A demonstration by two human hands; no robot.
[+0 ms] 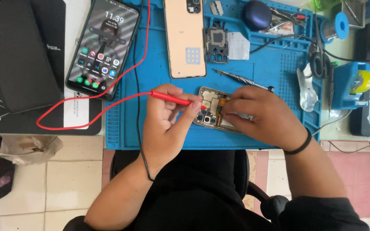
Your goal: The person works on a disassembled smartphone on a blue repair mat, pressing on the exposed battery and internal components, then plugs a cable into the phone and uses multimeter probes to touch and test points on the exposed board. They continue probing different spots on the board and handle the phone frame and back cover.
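My left hand (168, 117) pinches a red test probe (172, 99) whose tip points at an opened phone (213, 112) lying on a blue work mat (150, 64). The phone's camera modules and circuit board are exposed. My right hand (262, 115) rests over the phone's right part, with its fingers pressed on the board; whatever is under those fingers is hidden. A black lead runs under my left wrist. A red lead (86, 100) trails off the probe to the left.
A lit phone (102, 47) lies upper left beside black boxes (18, 51). On the mat sit a beige back cover (185, 36), a small metal frame part (216, 42), a screwdriver (243, 79), tweezers and scissors (320, 64). A tape holder (356, 83) stands at the right.
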